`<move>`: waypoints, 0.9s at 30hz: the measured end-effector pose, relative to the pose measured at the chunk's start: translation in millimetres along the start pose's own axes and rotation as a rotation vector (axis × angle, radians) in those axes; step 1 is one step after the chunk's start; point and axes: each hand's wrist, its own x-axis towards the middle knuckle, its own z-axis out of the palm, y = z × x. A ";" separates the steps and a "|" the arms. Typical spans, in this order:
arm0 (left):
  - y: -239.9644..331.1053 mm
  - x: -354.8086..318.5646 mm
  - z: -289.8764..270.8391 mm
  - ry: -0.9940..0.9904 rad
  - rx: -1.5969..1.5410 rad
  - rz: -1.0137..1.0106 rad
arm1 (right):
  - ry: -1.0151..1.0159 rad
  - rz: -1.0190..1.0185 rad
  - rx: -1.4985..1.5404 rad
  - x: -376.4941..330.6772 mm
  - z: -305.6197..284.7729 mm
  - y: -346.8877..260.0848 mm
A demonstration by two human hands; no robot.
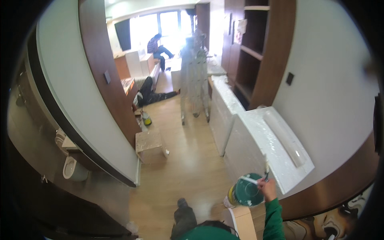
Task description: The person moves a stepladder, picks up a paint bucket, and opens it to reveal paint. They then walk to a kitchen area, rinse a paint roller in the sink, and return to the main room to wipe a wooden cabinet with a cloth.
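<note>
My right hand (269,189), in a green sleeve, is closed at the right rim of a paint bucket (245,195). A slim paintbrush (267,168) with a pale tip stands up from my fingers. The bucket is green inside with white smears, and yellow shows on its outer wall. A white strip (250,181) crosses the bucket's mouth towards my hand; whether I grip it too is unclear. Close beside the bucket is a white wrapped cabinet or box (248,140), with a clear plastic-wrapped roll (285,138) lying on top. My left hand is out of view.
A low paint-spotted stool (149,143) stands by the left wall. Ahead is a stepladder (195,80). One person (150,94) is low on the floor at left; another (155,46) sits near the window. Below the bucket is a cardboard-coloured box (245,224). Shelves (254,52) line the right.
</note>
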 end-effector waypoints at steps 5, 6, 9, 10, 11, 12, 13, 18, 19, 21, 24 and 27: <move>108.6 116.3 -15.1 0.080 0.029 0.205 | 0.079 0.098 -0.086 112.3 90.2 -89.1; 149.8 147.5 -28.8 0.157 0.116 0.377 | 0.091 0.103 -0.062 132.3 104.6 -105.7; 307.4 238.1 -81.9 0.157 -0.256 0.389 | 0.110 0.061 -0.024 199.6 139.6 -149.7; 369.0 268.5 -103.8 0.174 -0.181 0.422 | 0.113 0.065 -0.034 224.5 149.5 -164.1; 420.0 288.3 -127.4 0.322 -0.103 0.670 | 0.109 0.067 0.004 248.7 160.2 -176.3; 479.4 308.8 -146.3 0.439 -0.006 0.861 | 0.095 0.056 0.014 274.5 171.7 -186.9; 528.1 319.9 -163.3 0.375 -0.156 0.815 | 0.106 0.070 0.011 296.8 182.0 -196.4; 707.0 340.9 -183.5 0.330 -0.292 0.787 | -0.051 0.019 0.115 418.4 226.5 -226.1; 723.7 342.0 -174.6 0.348 -0.209 0.797 | -0.047 0.042 0.132 443.8 233.4 -230.5; 740.4 350.1 -151.5 0.377 -0.080 0.797 | -0.090 0.069 0.183 486.1 244.0 -237.9; 736.1 365.3 -104.4 0.254 -0.072 0.686 | -0.110 0.083 0.132 569.0 258.7 -254.7; 719.5 368.6 -66.1 0.062 0.234 0.557 | -0.110 0.059 0.182 649.0 284.6 -264.0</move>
